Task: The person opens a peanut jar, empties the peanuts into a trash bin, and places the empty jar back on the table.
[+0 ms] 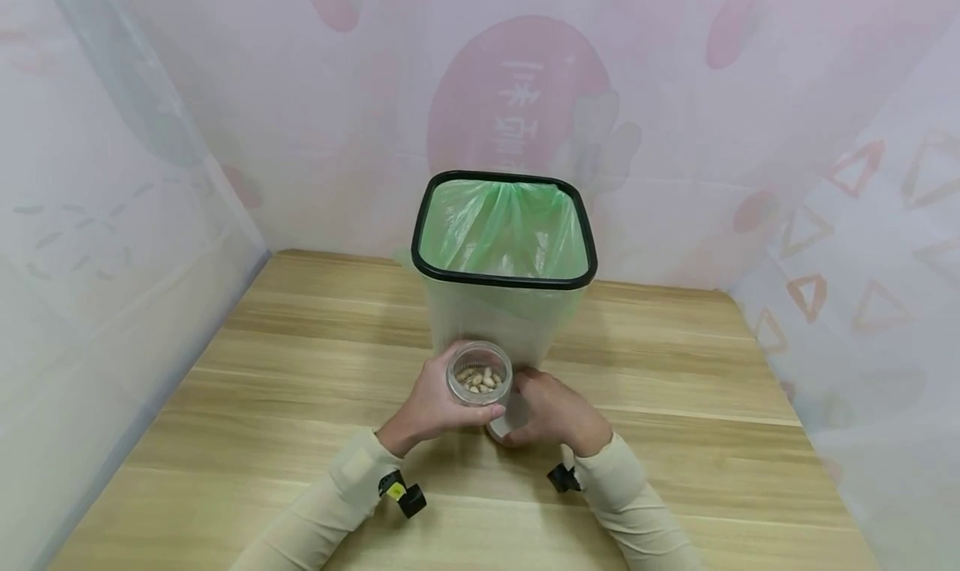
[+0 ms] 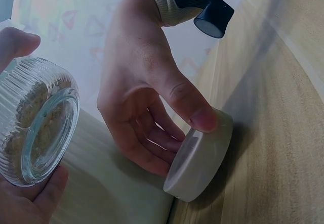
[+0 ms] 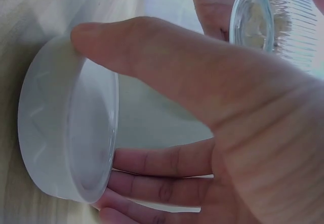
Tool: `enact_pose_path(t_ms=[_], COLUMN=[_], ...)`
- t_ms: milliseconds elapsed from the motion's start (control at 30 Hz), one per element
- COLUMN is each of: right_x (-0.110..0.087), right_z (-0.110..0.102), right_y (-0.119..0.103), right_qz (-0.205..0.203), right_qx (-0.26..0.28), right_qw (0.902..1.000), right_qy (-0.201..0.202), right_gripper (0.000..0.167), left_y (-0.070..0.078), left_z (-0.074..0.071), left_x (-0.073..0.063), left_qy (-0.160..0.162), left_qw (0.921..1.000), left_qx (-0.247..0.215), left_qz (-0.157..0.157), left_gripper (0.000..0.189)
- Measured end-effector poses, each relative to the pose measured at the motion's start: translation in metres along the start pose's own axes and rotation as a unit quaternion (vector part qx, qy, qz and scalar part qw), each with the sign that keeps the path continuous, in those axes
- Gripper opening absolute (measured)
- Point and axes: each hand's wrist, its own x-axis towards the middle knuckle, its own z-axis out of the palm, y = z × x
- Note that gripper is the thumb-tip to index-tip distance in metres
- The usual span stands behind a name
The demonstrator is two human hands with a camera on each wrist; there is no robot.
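Note:
My left hand [image 1: 438, 400] grips a ribbed clear glass jar [image 1: 480, 392], its mouth uncovered in the head view. Inside lie several small pale nuts [image 1: 480, 379]; their exact kind is unclear. To the right and lower, my right hand [image 3: 197, 82] holds a round white lid [image 3: 50, 123] by its rim, thumb on one side and fingertips on the other. The lid's hollow side faces up, close above or on the tabletop; the wrist views do not settle which. Part of the lid [image 1: 510, 417] is hidden by the hands in the head view.
A tall white bin [image 1: 487, 313] with a black rim and a green bag [image 1: 502, 229] stands right behind both hands. The wooden table [image 1: 300, 371] is bounded by pale printed sheets [image 1: 300, 121] at the back and sides.

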Motion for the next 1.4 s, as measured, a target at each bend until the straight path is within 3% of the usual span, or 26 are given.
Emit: enact_pose_path(t_ms=[767, 1167, 1400], right_x=[0.000, -0.002, -0.005], right_z=[0.004, 0.006, -0.007], right_y=[0.000, 0.000, -0.003], right_qz=[-0.023, -0.019, -0.022], right_qx=[-0.007, -0.013, 0.001], right_qw=[0.9997, 0.9997, 0.9996], right_qy=[0.001, 0.002, 0.020], right_gripper=[0.074, 0.086, 0.078], left_y=[0.003, 0.004, 0.006], left_z=[0.001, 0.002, -0.001], left_x=[-0.001, -0.001, 0.001], left_qy=[0.000, -0.006, 0.000], left_qw=[1.0000, 1.0000, 1.0000], left_qx=[0.002, 0.005, 0.007], left_qz=[-0.001, -0.005, -0.001], left_gripper=[0.072, 0.071, 0.072])
